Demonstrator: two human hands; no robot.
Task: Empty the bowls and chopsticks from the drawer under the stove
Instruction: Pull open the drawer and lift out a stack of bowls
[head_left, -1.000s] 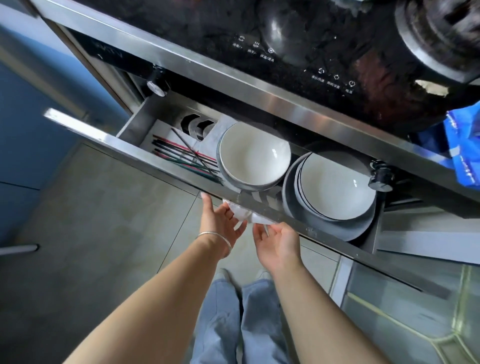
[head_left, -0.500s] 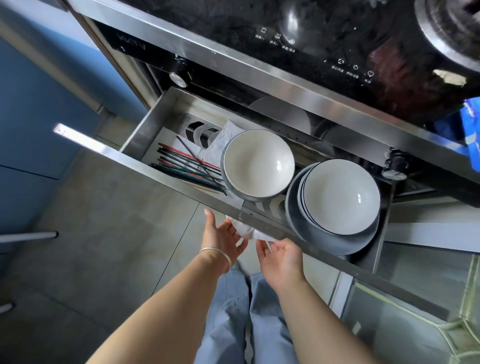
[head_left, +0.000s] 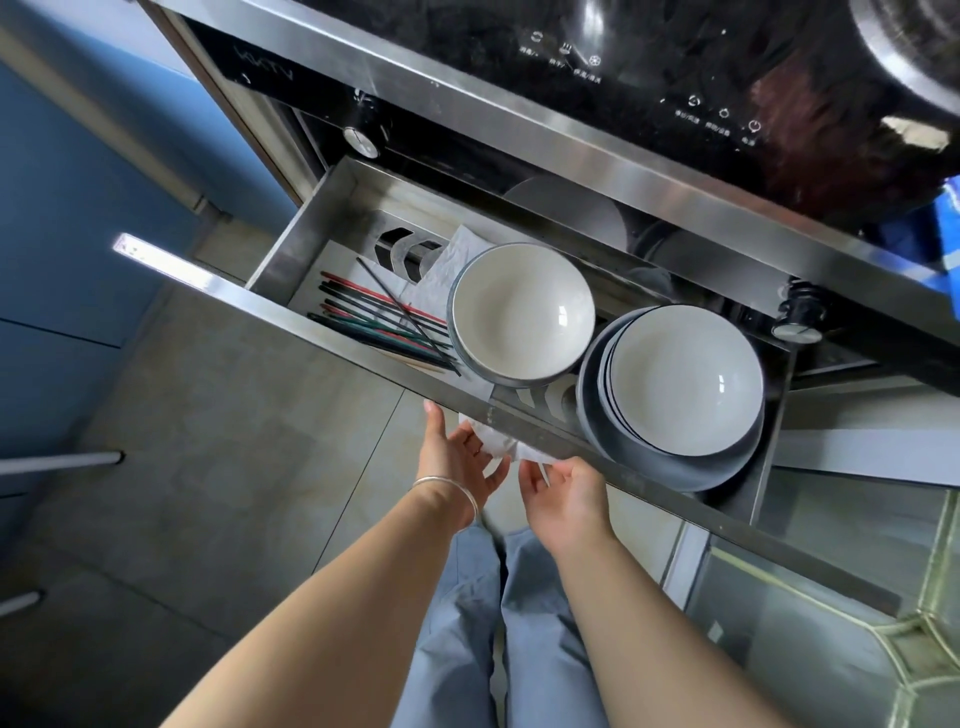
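The steel drawer (head_left: 332, 332) under the stove stands pulled out. Several coloured chopsticks (head_left: 384, 327) lie in its left compartment. A white bowl with a grey rim (head_left: 522, 314) sits in the middle on crumpled white paper. To its right, a stack of white bowls rests in a larger grey bowl (head_left: 680, 384). My left hand (head_left: 457, 457) and right hand (head_left: 569, 491) reach up under the drawer's front panel, side by side below the middle bowl. Their fingers curl at the panel's lower edge around a white crumpled paper (head_left: 498, 447). The fingertips are partly hidden.
The black glass stove top (head_left: 649, 62) with touch controls overhangs the drawer. Two round knobs (head_left: 361, 140) (head_left: 800, 319) sit on the panel below it. Blue cabinets (head_left: 62, 208) stand at the left. Grey floor tiles and my legs are underneath.
The drawer has slid further out toward me, showing more of its back and left side. Both hands stayed at the front panel's lower edge.
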